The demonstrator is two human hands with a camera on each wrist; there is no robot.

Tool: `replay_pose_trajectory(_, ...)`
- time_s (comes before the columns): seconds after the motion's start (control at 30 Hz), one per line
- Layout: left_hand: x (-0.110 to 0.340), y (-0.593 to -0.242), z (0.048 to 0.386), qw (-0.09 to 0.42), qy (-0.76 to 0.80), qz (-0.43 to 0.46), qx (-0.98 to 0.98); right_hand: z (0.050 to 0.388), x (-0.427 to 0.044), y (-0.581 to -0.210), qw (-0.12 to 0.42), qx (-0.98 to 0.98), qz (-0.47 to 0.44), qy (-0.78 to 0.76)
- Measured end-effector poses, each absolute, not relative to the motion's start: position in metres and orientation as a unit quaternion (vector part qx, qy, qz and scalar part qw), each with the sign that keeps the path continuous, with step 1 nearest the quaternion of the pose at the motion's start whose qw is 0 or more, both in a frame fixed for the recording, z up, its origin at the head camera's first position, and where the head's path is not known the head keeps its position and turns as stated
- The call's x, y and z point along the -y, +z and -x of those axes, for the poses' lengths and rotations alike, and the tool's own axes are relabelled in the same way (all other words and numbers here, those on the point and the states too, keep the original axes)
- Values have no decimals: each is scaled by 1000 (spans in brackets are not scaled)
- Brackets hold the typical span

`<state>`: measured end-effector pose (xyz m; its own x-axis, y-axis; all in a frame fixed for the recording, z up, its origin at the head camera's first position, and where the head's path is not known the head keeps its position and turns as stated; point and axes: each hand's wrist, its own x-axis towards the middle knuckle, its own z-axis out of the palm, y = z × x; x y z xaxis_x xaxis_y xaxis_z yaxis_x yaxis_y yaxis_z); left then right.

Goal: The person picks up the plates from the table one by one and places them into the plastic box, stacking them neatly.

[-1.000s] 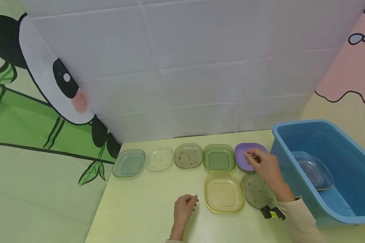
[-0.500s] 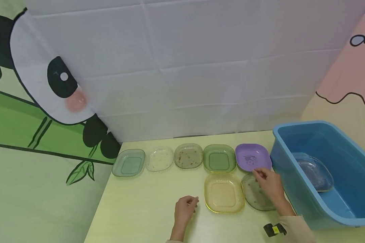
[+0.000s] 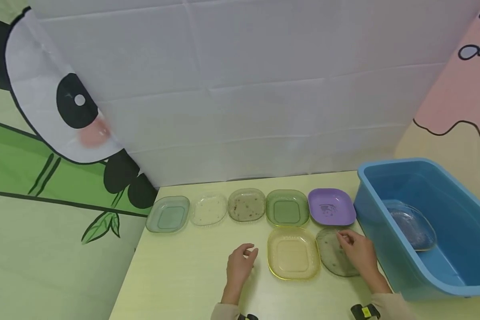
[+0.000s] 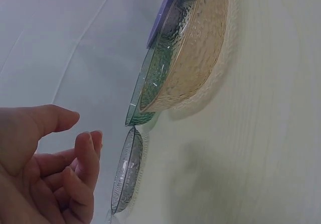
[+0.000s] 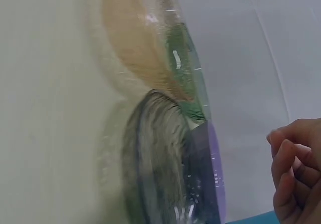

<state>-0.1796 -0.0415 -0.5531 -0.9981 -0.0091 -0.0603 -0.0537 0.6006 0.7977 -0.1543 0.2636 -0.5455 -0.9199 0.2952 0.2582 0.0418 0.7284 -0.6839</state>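
Observation:
My right hand (image 3: 361, 253), its fingers loosely bent and holding nothing, hovers over the grey see-through plate (image 3: 333, 258). Behind that plate is a purple dish (image 3: 332, 207); left of it sits a yellow dish (image 3: 294, 254). In the right wrist view, a gap separates the hand (image 5: 297, 169) from the grey plate (image 5: 160, 158) and the purple dish (image 5: 216, 169). My left hand (image 3: 238, 269) is raised left of the yellow dish, fingers half bent around nothing. The left wrist view shows this hand (image 4: 52, 166) with thumb and fingertips apart, away from the yellow dish (image 4: 200, 53).
A blue tub (image 3: 418, 266) stands at the right with a clear dish (image 3: 414, 226) inside. Along the back run a green dish (image 3: 287, 208), a speckled dish (image 3: 246, 205), a clear dish (image 3: 209, 210) and a bluish-green dish (image 3: 168, 214). A printed cloth (image 3: 264, 98) hangs behind.
My right hand has moved from over the purple dish down toward the front, to the grey plate, uncovering the purple dish. The left hand has risen slightly, with its fingers a bit more spread.

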Motion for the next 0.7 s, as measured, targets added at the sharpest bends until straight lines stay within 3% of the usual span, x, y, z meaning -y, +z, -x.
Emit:
replay_pose_trajectory(0.17,37,-557,182,33,446,20,-894,146,-266,-554,146,920,95,351)
replay_pose_trajectory(0.7,20,-560,189,30,417,12,-908,142,-272,-565,121,920,112,355)
